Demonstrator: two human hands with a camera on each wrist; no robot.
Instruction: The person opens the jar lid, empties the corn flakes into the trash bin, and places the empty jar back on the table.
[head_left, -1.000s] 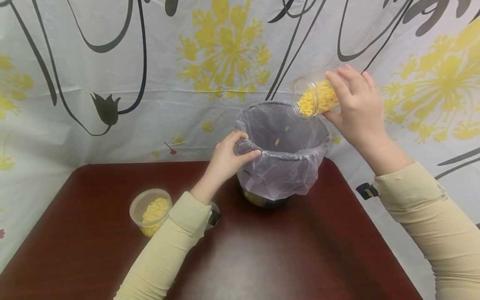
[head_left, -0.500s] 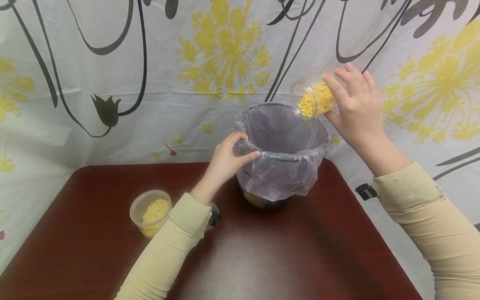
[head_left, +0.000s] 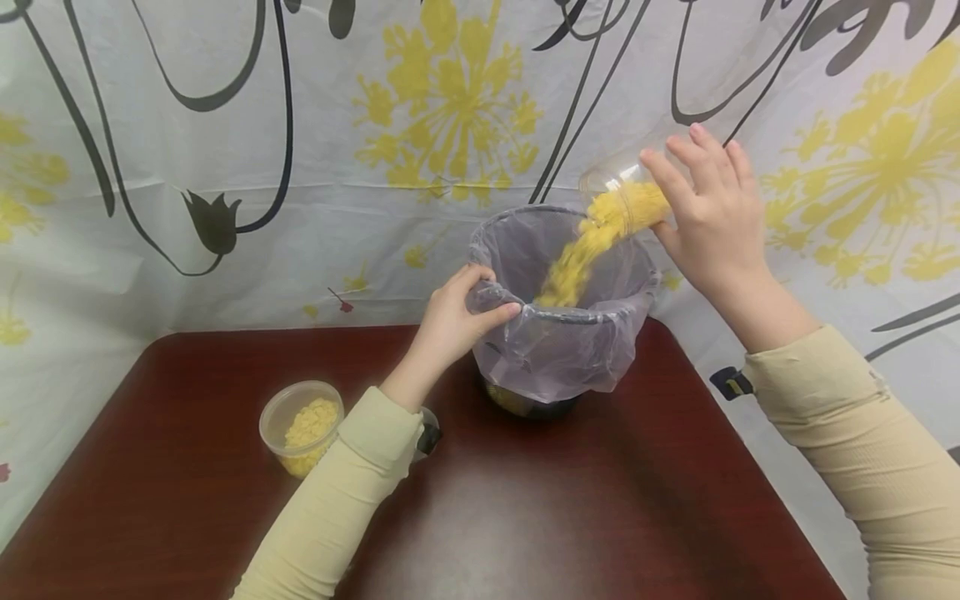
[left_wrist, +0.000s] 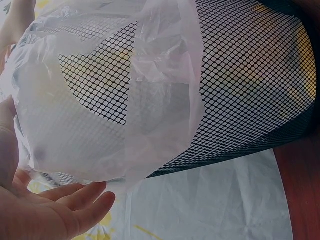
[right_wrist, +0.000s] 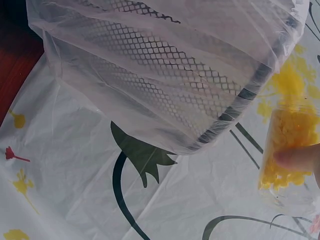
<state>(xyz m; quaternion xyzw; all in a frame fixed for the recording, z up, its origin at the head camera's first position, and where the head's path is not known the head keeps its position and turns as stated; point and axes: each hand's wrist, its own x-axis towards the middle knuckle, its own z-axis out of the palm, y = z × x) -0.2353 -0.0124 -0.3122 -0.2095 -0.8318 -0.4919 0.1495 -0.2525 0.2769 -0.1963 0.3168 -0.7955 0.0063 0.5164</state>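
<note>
Pouring yellow pieces (head_left: pixel 573 262) into lined bin (head_left: pixel 562 354)

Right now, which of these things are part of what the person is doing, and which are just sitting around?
In use:
- clear jar, tipped by the right hand
- yellow pieces streaming into the bag
- mesh bin lined with a plastic bag
- left hand gripping the bag's rim

Lying about:
- tub of yellow pieces on the table
- flowered sheet behind

Bin (head_left: pixel 558 358) at table (head_left: pixel 525 517) rear, tub (head_left: pixel 300 425) front-left of it
</note>
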